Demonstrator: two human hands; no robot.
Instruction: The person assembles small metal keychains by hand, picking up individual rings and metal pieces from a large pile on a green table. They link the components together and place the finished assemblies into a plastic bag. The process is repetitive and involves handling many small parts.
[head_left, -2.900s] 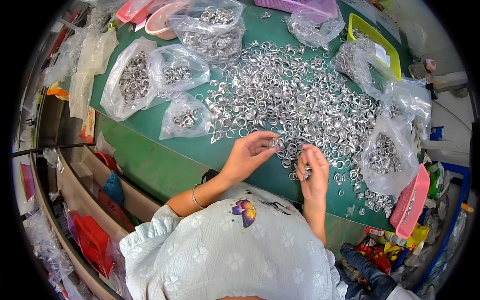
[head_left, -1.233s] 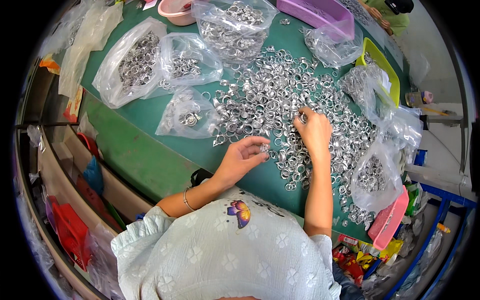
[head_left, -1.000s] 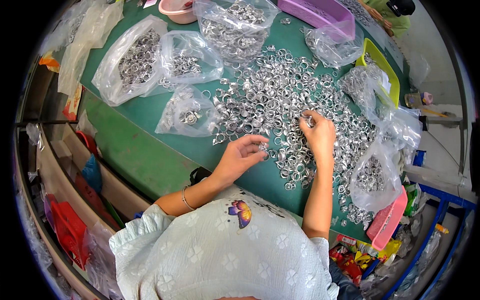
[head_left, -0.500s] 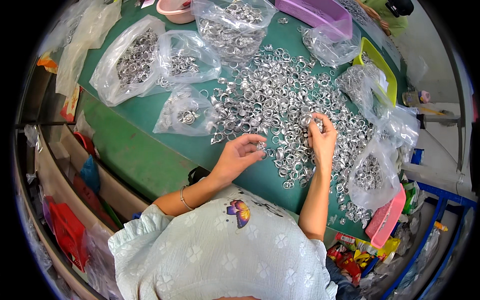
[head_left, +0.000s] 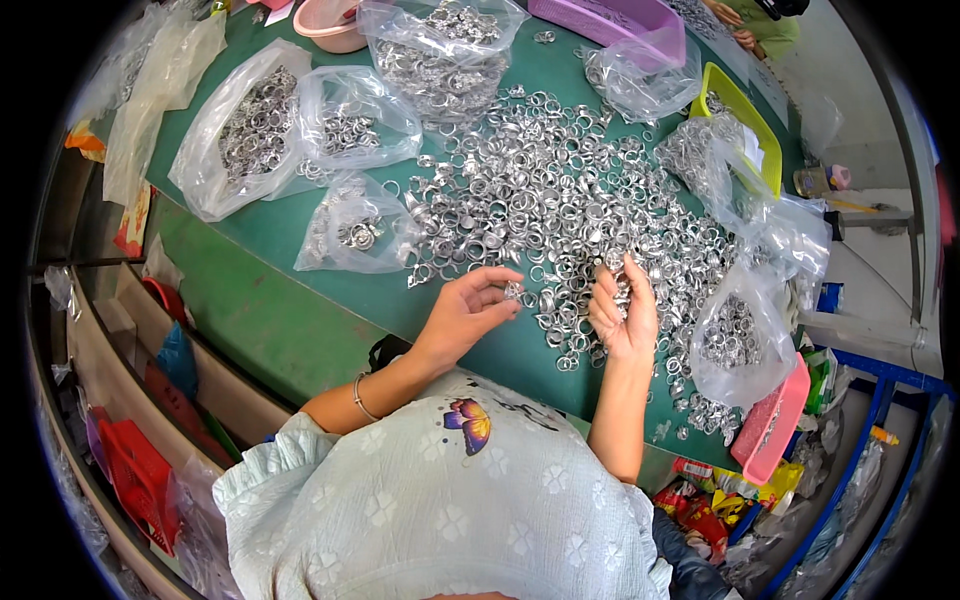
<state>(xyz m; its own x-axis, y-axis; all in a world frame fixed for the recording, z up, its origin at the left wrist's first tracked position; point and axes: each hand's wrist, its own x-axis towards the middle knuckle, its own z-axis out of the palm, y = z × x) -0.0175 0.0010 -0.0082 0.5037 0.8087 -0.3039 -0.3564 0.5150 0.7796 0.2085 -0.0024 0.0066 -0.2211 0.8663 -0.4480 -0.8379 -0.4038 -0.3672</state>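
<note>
A wide pile of silver rings [head_left: 520,185] is spread over the green table [head_left: 250,235]. At the pile's near left edge, my left hand [head_left: 468,310] is closed, with silver rings showing at its fingertips. My right hand [head_left: 628,310] is turned palm up over the near part of the pile. Its fingers are curled round silver rings, one of which shows at the fingertips. Just left of the pile lies a small clear bag of rings [head_left: 355,225]. Near my right forearm stands another open clear bag with rings [head_left: 738,340].
Larger plastic bags of rings [head_left: 240,140] stand at the far left and far middle [head_left: 440,65]. A purple basket [head_left: 610,25], a yellow-green basket [head_left: 745,110] and a pink basket [head_left: 772,430] edge the right side. Another person's hand [head_left: 745,38] shows at the far right.
My right hand has turned from palm down to palm up, drawing slightly left, with rings now visible in its fingers. My left hand stays nearly where it was. The whole view has shifted slightly.
</note>
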